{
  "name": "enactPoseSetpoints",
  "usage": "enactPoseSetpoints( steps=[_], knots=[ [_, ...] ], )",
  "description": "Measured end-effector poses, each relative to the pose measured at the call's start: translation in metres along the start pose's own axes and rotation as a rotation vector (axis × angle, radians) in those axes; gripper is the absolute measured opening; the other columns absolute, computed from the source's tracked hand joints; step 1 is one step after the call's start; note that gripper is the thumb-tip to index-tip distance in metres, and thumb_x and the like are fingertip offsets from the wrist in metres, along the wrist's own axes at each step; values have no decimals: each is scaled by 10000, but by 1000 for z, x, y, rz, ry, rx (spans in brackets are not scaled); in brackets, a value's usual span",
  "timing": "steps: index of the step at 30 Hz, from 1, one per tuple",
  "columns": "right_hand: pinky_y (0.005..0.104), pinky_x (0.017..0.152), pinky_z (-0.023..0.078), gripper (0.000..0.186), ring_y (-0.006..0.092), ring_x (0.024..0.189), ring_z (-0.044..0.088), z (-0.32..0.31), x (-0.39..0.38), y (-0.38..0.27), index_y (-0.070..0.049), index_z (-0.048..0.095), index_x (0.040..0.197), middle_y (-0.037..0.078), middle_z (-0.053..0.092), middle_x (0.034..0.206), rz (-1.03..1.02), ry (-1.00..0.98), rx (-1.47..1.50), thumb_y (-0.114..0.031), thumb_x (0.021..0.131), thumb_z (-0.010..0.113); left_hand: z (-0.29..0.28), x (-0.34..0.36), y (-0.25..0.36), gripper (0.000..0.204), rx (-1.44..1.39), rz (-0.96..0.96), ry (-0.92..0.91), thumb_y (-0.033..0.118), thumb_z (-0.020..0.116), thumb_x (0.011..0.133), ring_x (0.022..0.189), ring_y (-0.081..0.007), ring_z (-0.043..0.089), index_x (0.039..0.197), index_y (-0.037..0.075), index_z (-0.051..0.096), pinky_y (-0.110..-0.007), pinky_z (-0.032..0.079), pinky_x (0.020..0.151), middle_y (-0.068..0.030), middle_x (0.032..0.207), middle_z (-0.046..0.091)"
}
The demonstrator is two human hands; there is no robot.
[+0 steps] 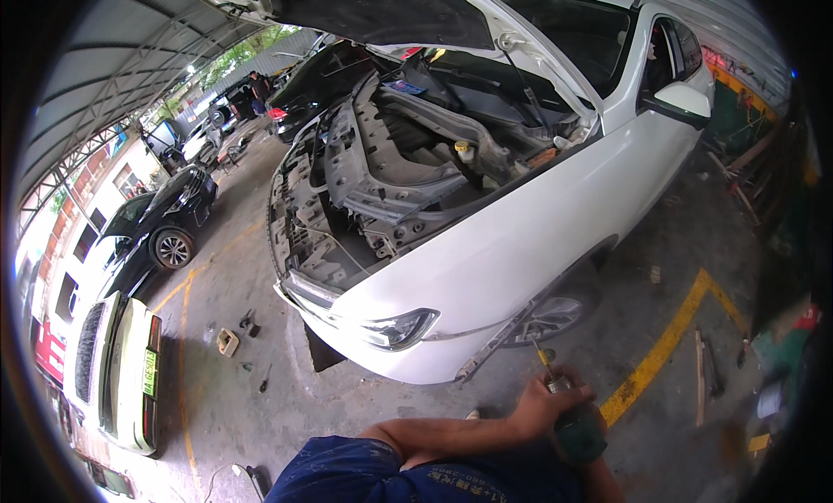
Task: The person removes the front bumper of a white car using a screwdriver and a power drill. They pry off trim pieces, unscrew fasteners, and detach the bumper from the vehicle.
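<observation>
My left hand (540,409) is closed around the front of a cordless drill (580,435), by its metal chuck (560,385). The drill has a dark green body. A thin bit with a yellow section (544,357) points up and away from the chuck, toward the car's front wheel (552,319). My right forearm (600,481) rises behind the drill; the right hand is mostly hidden by the tool but appears wrapped round it. Just ahead stands a white car (512,269) with its hood (390,13) raised. Its engine bay is exposed, and the front bumper's side edge (490,351) shows near the wheel arch.
The headlight (401,329) is in place on the near corner. A small tan box (227,342) and dark parts lie on the floor at left. Other parked cars (130,364) line the left side. Long sticks (701,377) and clutter lie at right. A person (259,92) stands far back.
</observation>
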State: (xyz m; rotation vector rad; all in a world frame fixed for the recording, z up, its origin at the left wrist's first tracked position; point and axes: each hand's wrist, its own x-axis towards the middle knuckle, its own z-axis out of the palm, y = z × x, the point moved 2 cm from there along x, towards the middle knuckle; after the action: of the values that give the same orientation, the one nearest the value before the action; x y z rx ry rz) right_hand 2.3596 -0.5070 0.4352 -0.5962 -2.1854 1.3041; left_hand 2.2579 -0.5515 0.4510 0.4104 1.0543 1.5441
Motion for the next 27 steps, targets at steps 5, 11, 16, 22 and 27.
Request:
enactPoseSetpoints(
  steps=[5,11,16,22,27],
  knots=[
    [297,979,479,333,228,1114,631,2,-27,75,-59,545,1336,119,628,1211,118,5,223,-128,1011,513,2,-2,-3,105,-162,-70,-40,17,724,885,983,-224,714,913,34,624,-319,553,888,-146,1019,733],
    [354,866,542,414,240,1056,684,2,-21,60,-140,554,1325,63,672,1218,-47,28,30,-284,948,646,-15,5,-14,96,24,-19,157,31,693,882,953,-279,719,926,1,613,-361,581,852,-217,1058,720],
    [385,848,574,687,266,1008,711,9,-50,122,-78,516,1362,129,691,1164,-155,258,-163,-289,792,835,-8,17,-23,214,-42,-21,212,76,677,915,951,-303,701,1084,9,565,-389,591,833,-233,1050,709],
    [361,930,558,677,233,1064,696,4,-62,108,-48,506,1377,121,690,1185,36,435,41,-111,784,826,-1,41,-39,151,85,-80,157,104,681,939,922,-197,697,1035,-5,638,-312,563,826,-168,1049,736],
    [356,862,548,453,215,998,675,15,-59,148,-31,602,1263,105,697,1089,199,183,210,-35,827,721,-80,100,-85,246,603,178,-30,125,506,1030,1079,-205,663,1174,17,673,-355,527,931,-102,1200,709]
  ],
)
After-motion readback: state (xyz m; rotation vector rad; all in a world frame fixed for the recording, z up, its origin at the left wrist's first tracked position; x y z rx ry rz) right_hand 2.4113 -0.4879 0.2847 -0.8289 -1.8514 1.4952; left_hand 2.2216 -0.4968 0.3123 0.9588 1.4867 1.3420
